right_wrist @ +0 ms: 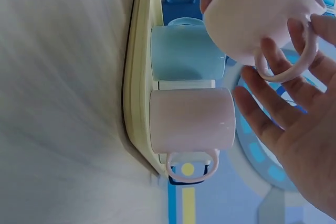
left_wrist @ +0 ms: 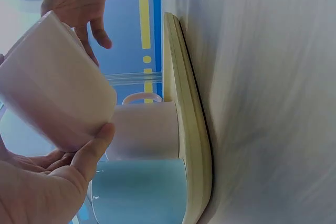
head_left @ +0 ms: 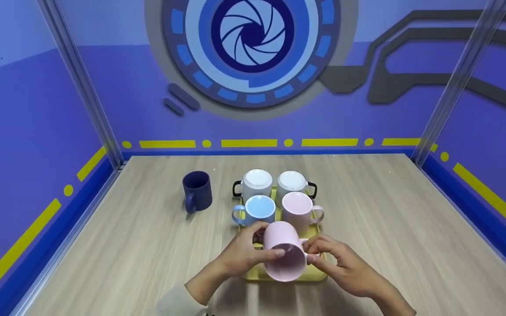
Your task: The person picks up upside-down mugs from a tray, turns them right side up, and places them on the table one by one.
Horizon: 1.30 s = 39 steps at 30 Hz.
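Left hand point(head_left: 240, 254) is wrapped around the side of a pink mug point(head_left: 284, 251), thumb across the body near the rim, so it's grasping it. Right hand point(head_left: 341, 265) is at the mug's handle, fingers curled around the loop, holding on there too. The mug is tipped over with its mouth facing the camera, held just above the near end of a yellow tray point(head_left: 316, 274).

Behind it on the tray: a blue mug point(head_left: 257, 210) and another pink one point(head_left: 298, 210) side by side, then two white mugs point(head_left: 257, 183) with black handles at the back. They're packed tight, almost touching. A dark blue mug point(head_left: 197, 191) stands alone on the wooden table point(head_left: 389, 228), left of the tray, well apart.

Loads of bare table on both sides and up front. The tray's near edge is mostly hidden by the hands and the held mug. Wrist views are blurry, and both forearms get cut off by the bottom edge
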Available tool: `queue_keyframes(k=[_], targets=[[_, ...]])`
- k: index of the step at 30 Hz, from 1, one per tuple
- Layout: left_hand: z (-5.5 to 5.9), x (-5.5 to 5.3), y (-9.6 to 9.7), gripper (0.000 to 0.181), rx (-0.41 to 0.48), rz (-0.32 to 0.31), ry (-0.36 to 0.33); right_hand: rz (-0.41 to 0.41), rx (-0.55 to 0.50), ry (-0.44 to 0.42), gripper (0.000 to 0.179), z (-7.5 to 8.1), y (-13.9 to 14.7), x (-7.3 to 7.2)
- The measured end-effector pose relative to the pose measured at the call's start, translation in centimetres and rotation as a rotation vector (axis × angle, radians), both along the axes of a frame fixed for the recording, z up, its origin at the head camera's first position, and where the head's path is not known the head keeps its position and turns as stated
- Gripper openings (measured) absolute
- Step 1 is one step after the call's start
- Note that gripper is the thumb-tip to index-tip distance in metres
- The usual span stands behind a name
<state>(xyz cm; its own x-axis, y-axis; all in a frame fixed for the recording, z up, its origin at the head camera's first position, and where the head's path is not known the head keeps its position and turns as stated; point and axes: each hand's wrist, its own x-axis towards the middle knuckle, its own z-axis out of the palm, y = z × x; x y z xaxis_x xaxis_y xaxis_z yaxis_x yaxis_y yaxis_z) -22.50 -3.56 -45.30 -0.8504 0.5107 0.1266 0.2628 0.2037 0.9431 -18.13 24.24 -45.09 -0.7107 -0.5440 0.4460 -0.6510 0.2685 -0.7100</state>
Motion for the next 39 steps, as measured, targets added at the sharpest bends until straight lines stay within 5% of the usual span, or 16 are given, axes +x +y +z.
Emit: queue_keyframes(k=[9,21,26,33,39], targets=[[0.5,0.2,0.1,0.071,0.033,-0.038,-0.117,0.098,-0.022,0.044,0.026,-0.1,-0.1,0.1],[0.7,0.7,0.3,0.072,0.107,-0.1,-0.223,0.013,-0.037,-0.003,0.026,0.0,-0.4,0.2],[0.7,0.8,0.2,0.075,0.125,-0.158,-0.247,-0.015,-0.049,-0.085,0.025,0.0,-0.3,0.1],[0.3,0.7,0.2,0.088,0.146,-0.246,-0.208,-0.031,-0.106,-0.231,0.029,0.0,-0.2,-0.6],[0.0,1.2,1.0,0.087,0.067,-0.139,-0.128,-0.039,-0.111,-0.312,0.035,0.0,-0.2,-1.0]])
